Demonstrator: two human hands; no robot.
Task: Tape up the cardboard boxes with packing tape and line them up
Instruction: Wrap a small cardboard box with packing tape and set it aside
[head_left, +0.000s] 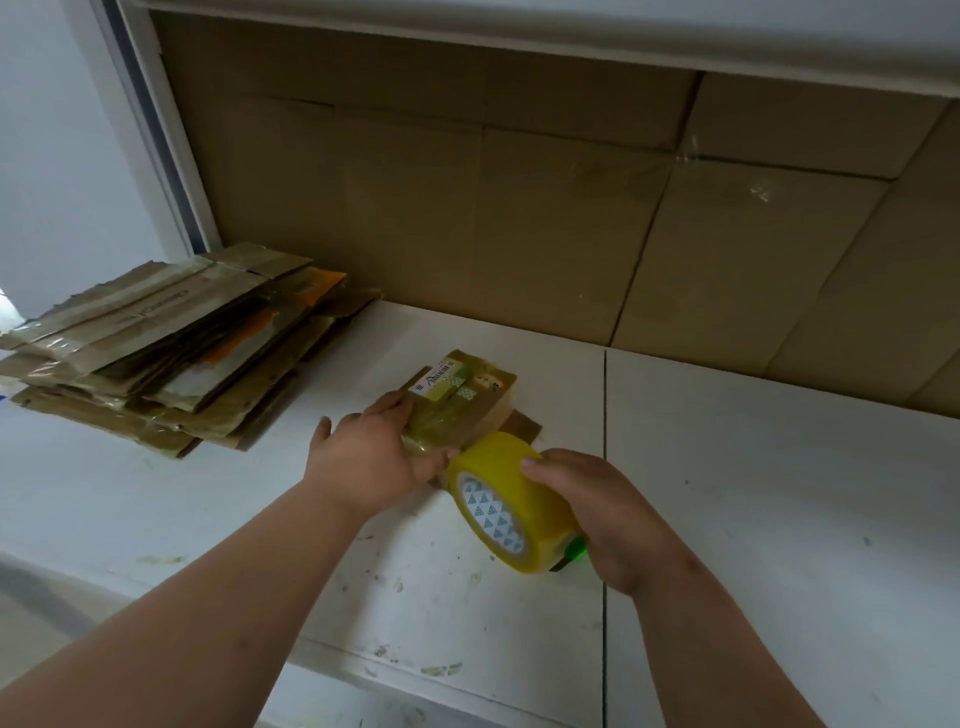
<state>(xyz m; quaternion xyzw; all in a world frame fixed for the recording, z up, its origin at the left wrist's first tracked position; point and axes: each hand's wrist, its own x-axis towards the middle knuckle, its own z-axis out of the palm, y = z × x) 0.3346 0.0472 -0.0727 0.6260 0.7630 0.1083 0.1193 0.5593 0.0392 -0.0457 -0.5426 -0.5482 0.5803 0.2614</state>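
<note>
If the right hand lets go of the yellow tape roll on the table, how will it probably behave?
The tape roll is round and stands on its rim, so it would probably roll or tip onto its flat side. The white table looks smooth, so little would stop it. The right hand grips it from above, which keeps it steady for now.

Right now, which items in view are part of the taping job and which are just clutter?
In use:
- small cardboard box, held down by the left hand
- yellow packing tape roll, gripped by the right hand

Lying about:
- stack of flattened cardboard boxes at the table's left
- cardboard sheets lining the wall behind
</note>
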